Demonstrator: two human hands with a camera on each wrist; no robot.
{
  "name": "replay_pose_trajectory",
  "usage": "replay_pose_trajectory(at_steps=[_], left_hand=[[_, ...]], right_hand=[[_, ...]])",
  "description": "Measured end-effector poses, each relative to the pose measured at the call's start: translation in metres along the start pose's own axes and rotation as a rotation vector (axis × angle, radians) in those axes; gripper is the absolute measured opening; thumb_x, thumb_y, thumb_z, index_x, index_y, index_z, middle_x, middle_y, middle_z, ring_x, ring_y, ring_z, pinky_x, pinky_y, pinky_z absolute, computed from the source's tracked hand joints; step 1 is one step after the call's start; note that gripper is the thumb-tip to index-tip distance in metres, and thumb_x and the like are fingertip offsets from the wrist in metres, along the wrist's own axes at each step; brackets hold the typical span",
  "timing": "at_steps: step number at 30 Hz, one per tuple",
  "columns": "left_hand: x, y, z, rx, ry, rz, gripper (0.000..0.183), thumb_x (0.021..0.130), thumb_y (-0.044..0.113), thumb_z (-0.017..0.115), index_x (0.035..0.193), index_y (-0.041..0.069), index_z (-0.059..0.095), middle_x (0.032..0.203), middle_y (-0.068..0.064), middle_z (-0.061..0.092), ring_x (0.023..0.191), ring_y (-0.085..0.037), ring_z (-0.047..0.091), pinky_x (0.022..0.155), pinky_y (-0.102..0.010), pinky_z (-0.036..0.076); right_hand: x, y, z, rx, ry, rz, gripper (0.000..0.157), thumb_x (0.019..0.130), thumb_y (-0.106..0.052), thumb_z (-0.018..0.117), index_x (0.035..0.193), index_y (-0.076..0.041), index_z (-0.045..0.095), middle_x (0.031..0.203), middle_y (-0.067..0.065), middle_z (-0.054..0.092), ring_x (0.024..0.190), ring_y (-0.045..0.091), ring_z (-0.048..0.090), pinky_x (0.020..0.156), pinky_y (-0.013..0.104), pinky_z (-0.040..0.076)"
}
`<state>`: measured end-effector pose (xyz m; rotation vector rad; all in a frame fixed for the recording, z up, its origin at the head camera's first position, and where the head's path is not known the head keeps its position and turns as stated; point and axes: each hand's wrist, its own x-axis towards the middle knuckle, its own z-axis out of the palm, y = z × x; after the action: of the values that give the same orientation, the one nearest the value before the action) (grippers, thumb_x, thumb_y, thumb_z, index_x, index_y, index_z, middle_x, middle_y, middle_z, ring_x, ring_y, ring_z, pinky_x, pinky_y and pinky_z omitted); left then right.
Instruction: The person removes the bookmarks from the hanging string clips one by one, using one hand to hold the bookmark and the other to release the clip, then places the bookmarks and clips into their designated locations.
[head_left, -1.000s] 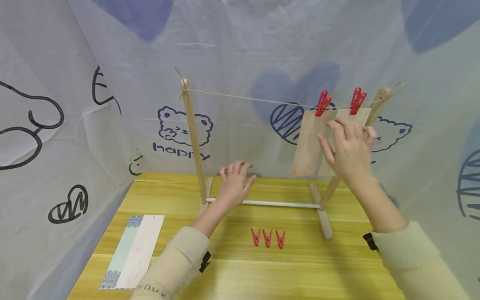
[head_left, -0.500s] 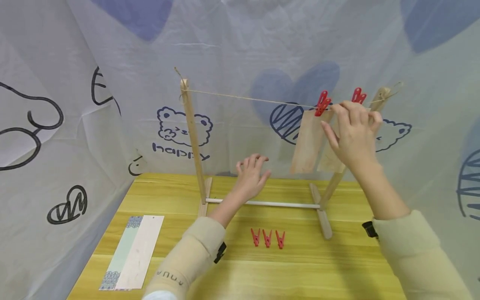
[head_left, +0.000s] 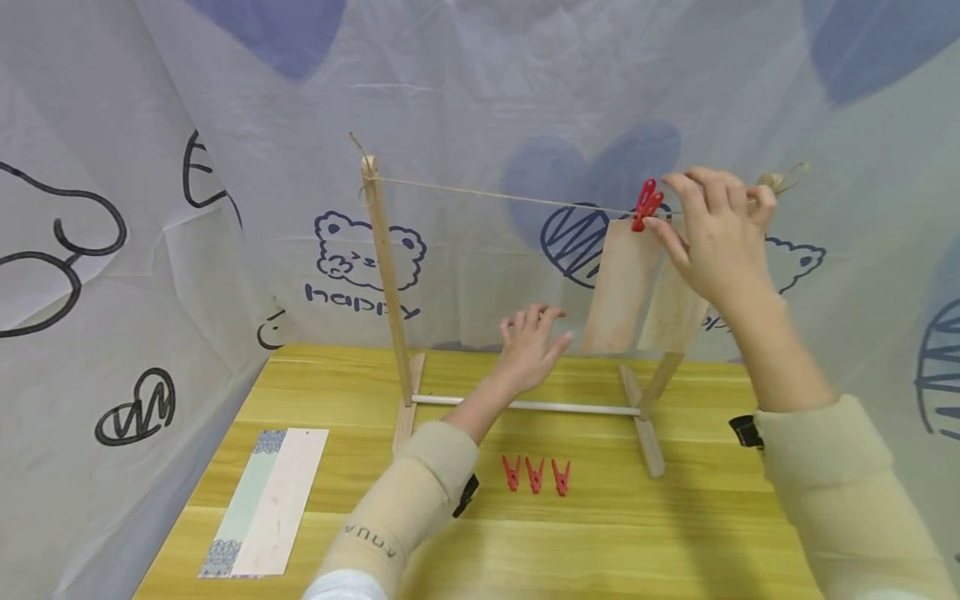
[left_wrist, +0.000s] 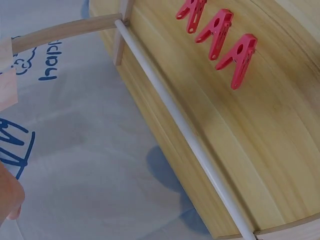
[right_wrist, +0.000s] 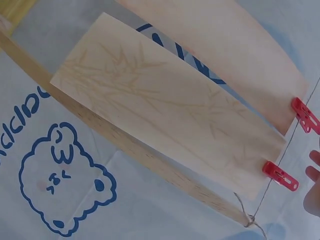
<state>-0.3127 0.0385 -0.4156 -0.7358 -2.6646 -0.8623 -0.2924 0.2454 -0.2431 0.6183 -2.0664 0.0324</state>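
Observation:
My right hand (head_left: 723, 237) is raised at the cord (head_left: 480, 193), fingers loosely bent, holding nothing. Its thumb and fingertips overlap the space beside a red clothespin (head_left: 645, 207) that clips a pale card (head_left: 618, 287) to the cord. In the right wrist view a second red clothespin (right_wrist: 280, 176) holds a card with a faint bamboo print (right_wrist: 165, 107); the hand hides this clothespin in the head view. Those fingers (right_wrist: 312, 175) show apart from both clothespins. My left hand (head_left: 528, 350), fingers relaxed and spread, hovers above the white rod (head_left: 577, 408) and holds nothing.
A wooden post (head_left: 388, 283) carries the cord on the left; the right post (head_left: 660, 387) is partly covered. Several red clothespins (head_left: 535, 476) lie in a row on the table (head_left: 600, 550). Long cards (head_left: 281, 500) lie overlapped at the left. A printed curtain (head_left: 465, 100) hangs behind.
My right hand has risen and shifted right, now covering the right-hand clothespin in the head view. My left hand has moved right and slightly up. The clothespins on the table have stayed put.

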Motion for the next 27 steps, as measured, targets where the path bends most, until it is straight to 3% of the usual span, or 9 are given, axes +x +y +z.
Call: replay_pose_trajectory(at_steps=[7,17,27], left_hand=[[0.003,0.008,0.003,-0.034,-0.035,-0.010,0.043,0.097,0.043,0.032,0.132,0.018,0.037,0.137,-0.008,0.032,0.124,-0.025,0.029,0.101,-0.050,0.013],[0.012,0.014,0.009,-0.050,-0.025,-0.041,0.045,0.097,0.046,0.032,0.132,0.018,0.036,0.135,-0.007,0.034,0.121,-0.023,0.031,0.101,-0.048,0.014],[0.015,0.024,0.014,-0.072,-0.046,-0.052,0.044,0.097,0.044,0.031,0.132,0.018,0.037,0.134,-0.006,0.035,0.119,-0.023,0.031,0.100,-0.048,0.014]], right_hand=[[0.010,0.002,-0.009,-0.007,-0.270,0.095,0.051,0.094,-0.036,0.048,0.135,-0.010,0.033,0.133,0.016,0.030,0.118,0.034,0.025,0.087,0.054,0.005],[0.024,0.003,-0.016,-0.022,-0.503,0.183,0.051,0.096,-0.036,0.041,0.141,-0.017,0.025,0.139,0.015,0.023,0.125,0.035,0.017,0.093,0.057,0.002],[0.031,0.005,-0.017,-0.019,-0.597,0.219,0.053,0.097,-0.039,0.036,0.143,-0.017,0.023,0.143,0.015,0.019,0.131,0.036,0.012,0.096,0.058,0.000]])
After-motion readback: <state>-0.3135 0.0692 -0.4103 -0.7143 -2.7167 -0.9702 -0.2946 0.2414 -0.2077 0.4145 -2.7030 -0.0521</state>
